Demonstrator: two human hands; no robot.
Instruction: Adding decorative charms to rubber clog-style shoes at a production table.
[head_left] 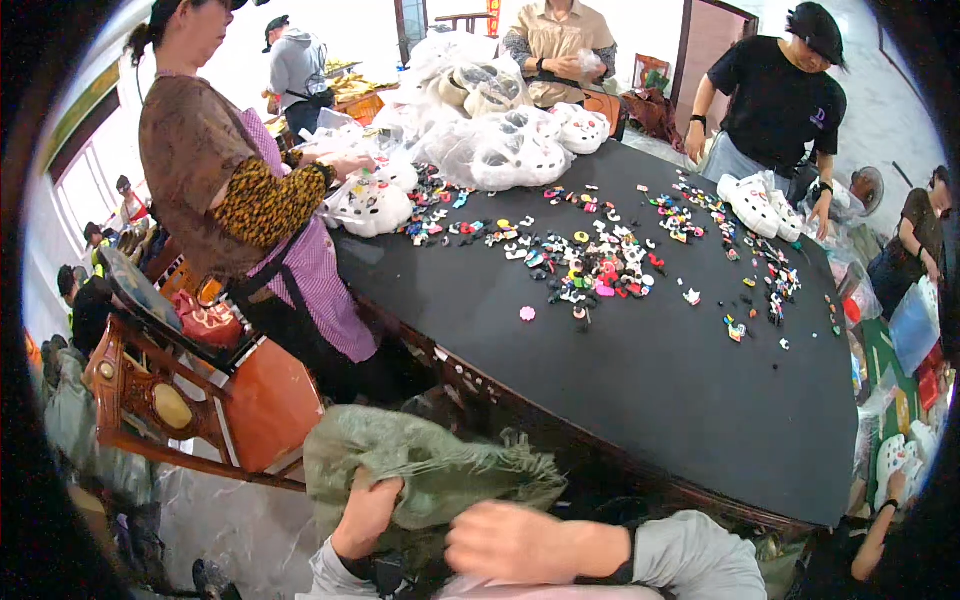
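A green woven sack (400,455) with a frayed edge hangs in front of me, below the table's near edge. My left hand (368,515) is closed on the sack's near side, thumb up against the cloth. Across from it, close to the sack's lower right, my right hand (520,542) comes in from the right. Its fingers are curled and smeared by motion, so whether they grip the sack cannot be made out. The sack's lower part is hidden behind my hands and arms.
Small colourful shoe charms (605,265) lie scattered over the black table (640,400). White clogs in clear plastic bags (500,150) are piled at its far side. A wooden chair (265,400) stands left. Co-workers stand around the table, one in a purple apron (320,290) close on my left.
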